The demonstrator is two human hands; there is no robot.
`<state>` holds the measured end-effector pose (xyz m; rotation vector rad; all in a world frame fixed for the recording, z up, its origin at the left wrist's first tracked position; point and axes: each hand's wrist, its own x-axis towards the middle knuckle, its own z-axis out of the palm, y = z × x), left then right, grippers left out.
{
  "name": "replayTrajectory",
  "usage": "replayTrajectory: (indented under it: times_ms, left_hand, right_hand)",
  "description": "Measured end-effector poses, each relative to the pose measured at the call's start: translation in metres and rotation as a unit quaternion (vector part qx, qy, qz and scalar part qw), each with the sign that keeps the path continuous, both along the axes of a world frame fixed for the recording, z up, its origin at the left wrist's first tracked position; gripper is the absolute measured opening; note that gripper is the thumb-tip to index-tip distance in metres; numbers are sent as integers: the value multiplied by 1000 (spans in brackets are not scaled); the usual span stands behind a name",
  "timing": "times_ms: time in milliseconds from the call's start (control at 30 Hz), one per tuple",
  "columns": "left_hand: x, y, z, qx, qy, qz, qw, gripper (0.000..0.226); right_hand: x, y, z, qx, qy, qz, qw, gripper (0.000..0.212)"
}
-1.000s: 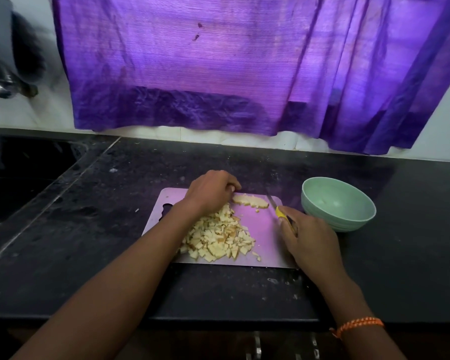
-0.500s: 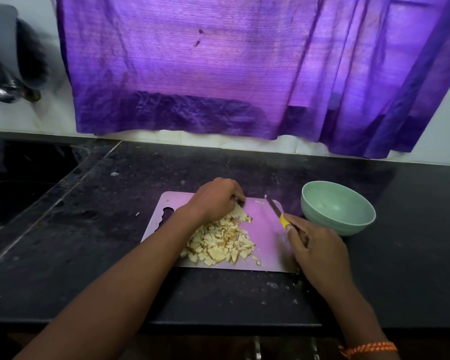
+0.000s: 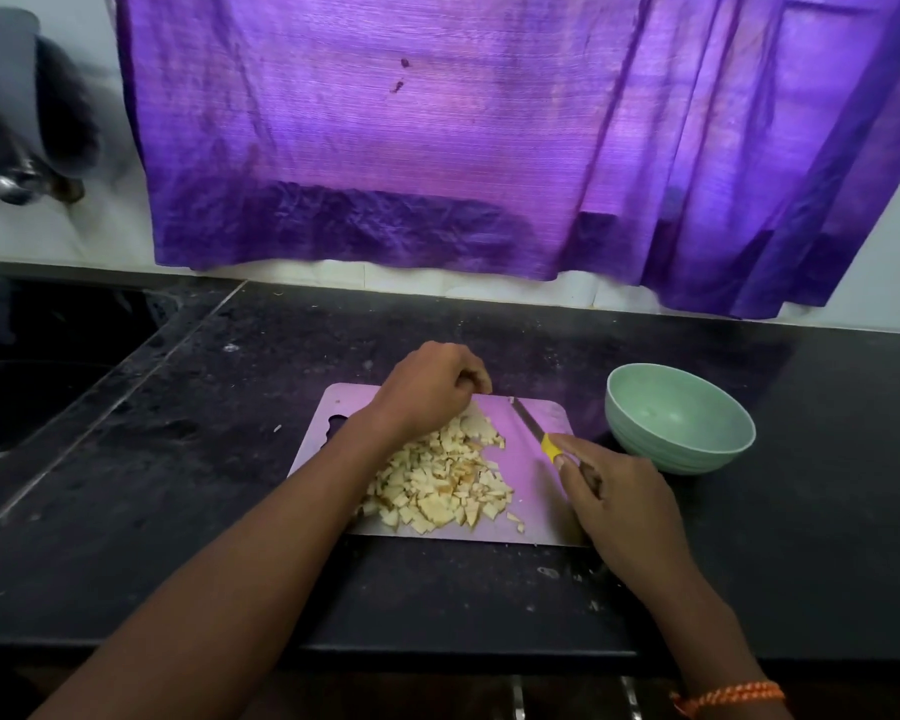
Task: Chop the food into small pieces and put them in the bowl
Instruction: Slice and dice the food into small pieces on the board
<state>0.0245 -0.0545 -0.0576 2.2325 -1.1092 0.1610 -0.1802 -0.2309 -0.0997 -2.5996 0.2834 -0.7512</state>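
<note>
A heap of pale chopped food lies on a light pink cutting board on the black counter. My left hand sits at the far end of the heap, its fingers curled over a larger piece of food that shows just under it. My right hand grips a knife by its yellow handle. The blade points away and to the left, over the bare right side of the board. An empty pale green bowl stands just right of the board.
A dark sink is sunk into the counter at the left. A purple curtain hangs over the back wall. A metal utensil hangs at the top left. The counter's front edge runs just below the board.
My left hand reached to the larger piece at the board's far right and drew it against the heap. My right hand with the knife shifted slightly towards me.
</note>
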Motion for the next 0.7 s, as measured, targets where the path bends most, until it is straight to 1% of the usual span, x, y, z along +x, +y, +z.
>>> replayTrajectory:
  times_ms: [67, 133, 200, 367, 433, 500, 567, 633, 700]
  left_hand:
    - [0, -1, 0, 11, 7, -17, 1000, 31]
    - [1, -1, -2, 18, 25, -42, 999, 23]
    - [3, 0, -3, 21, 43, -53, 997, 15]
    - [5, 6, 3, 27, 38, -26, 999, 13]
    - [7, 7, 5, 35, 25, -3, 999, 13]
    - [8, 9, 6, 36, 16, 8, 999, 12]
    - [9, 9, 6, 32, 15, 13, 999, 13]
    - [9, 9, 7, 24, 21, 15, 999, 16]
    - [9, 9, 7, 20, 29, 12, 999, 20]
  right_hand:
    - [1, 6, 0, 2, 12, 21, 1000, 40]
    - [3, 14, 1, 44, -10, 61, 997, 36]
    - [4, 16, 1, 75, -32, 78, 994, 33]
    - [-5, 14, 3, 146, -61, 91, 983, 25]
    - [-10, 14, 6, 169, -81, 77, 979, 27]
    - [-11, 12, 6, 126, -91, 26, 988, 28]
    - [-10, 13, 7, 57, -69, -60, 994, 28]
    - [-9, 12, 8, -10, -29, -135, 990, 26]
    - [-8, 15, 10, -68, 26, -156, 985, 24]
